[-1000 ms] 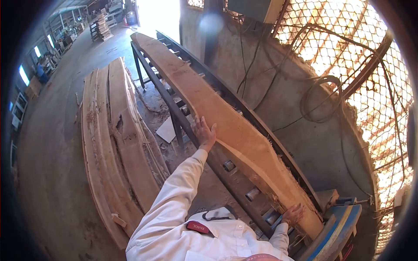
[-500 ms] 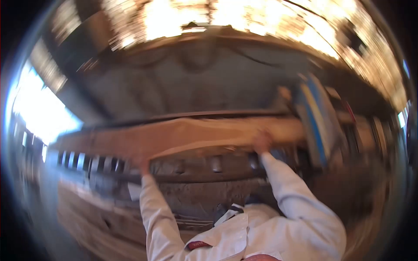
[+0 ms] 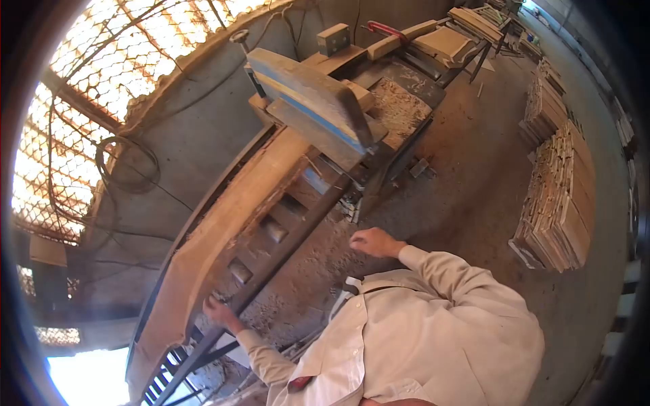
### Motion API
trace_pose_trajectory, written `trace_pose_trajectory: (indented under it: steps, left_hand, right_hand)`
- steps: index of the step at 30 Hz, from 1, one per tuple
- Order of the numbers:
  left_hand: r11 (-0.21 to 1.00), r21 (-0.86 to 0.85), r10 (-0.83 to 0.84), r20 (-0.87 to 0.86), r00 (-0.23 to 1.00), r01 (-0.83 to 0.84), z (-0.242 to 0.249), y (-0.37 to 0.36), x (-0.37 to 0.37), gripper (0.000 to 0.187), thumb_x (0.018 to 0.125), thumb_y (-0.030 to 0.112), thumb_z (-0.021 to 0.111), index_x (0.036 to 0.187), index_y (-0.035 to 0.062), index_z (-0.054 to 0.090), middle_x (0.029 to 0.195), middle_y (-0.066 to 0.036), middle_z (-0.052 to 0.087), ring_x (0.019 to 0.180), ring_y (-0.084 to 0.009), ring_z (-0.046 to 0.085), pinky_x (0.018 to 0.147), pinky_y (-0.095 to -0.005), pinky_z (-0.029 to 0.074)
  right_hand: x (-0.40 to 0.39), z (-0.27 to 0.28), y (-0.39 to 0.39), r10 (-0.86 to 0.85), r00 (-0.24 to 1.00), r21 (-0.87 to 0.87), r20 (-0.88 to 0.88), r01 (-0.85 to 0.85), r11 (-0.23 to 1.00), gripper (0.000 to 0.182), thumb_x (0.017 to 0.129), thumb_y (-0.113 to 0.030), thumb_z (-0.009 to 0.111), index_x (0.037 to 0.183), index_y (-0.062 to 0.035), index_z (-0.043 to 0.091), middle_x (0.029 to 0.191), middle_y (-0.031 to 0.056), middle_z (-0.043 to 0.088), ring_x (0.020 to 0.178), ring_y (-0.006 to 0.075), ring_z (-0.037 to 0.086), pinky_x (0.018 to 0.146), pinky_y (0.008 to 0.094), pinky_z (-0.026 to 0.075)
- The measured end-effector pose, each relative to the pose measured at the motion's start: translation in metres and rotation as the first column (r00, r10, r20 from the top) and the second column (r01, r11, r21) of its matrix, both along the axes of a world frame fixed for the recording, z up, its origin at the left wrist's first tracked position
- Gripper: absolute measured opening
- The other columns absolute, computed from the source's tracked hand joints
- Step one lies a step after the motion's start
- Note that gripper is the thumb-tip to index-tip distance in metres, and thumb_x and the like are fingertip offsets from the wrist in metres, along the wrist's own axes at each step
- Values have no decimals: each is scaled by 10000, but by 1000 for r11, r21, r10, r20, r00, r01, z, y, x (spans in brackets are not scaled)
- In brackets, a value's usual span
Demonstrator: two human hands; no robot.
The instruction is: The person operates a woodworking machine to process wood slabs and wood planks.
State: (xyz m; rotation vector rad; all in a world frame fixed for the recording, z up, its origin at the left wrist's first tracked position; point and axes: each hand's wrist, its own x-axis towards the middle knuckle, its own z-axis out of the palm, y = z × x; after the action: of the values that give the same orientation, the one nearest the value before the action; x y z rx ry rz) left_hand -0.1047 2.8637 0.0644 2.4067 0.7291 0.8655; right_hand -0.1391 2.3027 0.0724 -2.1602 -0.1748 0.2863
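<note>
A long wooden board [image 3: 230, 203] lies along the roller table, its far end running under a grey machine head with blue and yellow stripes [image 3: 318, 101]. My left hand [image 3: 222, 315] is at the near edge of the board, above the dark metal rail [image 3: 271, 264]. Its fingers are partly spread; whether they touch the wood is hard to see. My right hand [image 3: 376, 242] hovers in front of my body, away from the board, with its fingers curled in and nothing visible in them.
Stacks of cut boards [image 3: 558, 196] stand on the floor at the right. Wood shavings [image 3: 399, 108] cover the surface beyond the machine head. A red clamp [image 3: 384, 29] and a small block [image 3: 333, 39] are at the back. Coiled cable [image 3: 127, 164] hangs on the left wall.
My view has turned to the right, so the board now runs diagonally. My right hand has come off the board and drawn back; my left hand remains by its near edge.
</note>
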Motion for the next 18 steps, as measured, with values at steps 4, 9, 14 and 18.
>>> trace_pose_trajectory:
  steps: [4,9,14,18]
  left_hand:
    - [890,-386,-241,49,969,241,10,-145,32,323,964,208,616,1148,-57,632,1136,-191,664,970,-296,672,835,-359,537]
    - [343,-877,-280,248,928,338,-12,-215,77,418,998,246,576,1290,-43,497,1171,-227,629,957,-341,680,805,-368,583]
    - [18,-940,-272,323,906,341,-29,-246,103,484,1038,241,482,1405,-43,348,1332,-287,524,1155,-391,601,954,-441,545]
    - [-63,-914,-315,400,861,401,-33,-255,107,608,1039,315,482,1450,-79,268,1397,-304,468,1243,-420,543,1007,-470,513]
  right_hand:
    - [-47,-24,-123,-279,942,-22,-186,280,960,316,918,-339,624,1056,-63,696,1032,158,720,978,311,692,858,393,530]
    - [-89,-37,-248,-478,859,31,-186,491,871,299,926,-308,636,1055,-43,685,1024,162,723,979,301,697,859,382,530]
    - [-134,-52,-342,-645,750,-25,-149,649,760,298,938,-293,628,1060,-26,681,990,150,722,946,274,696,839,368,525]
    - [-144,-56,-388,-703,700,-24,-129,706,708,292,944,-275,625,1065,-16,683,964,122,722,899,227,692,819,343,519]
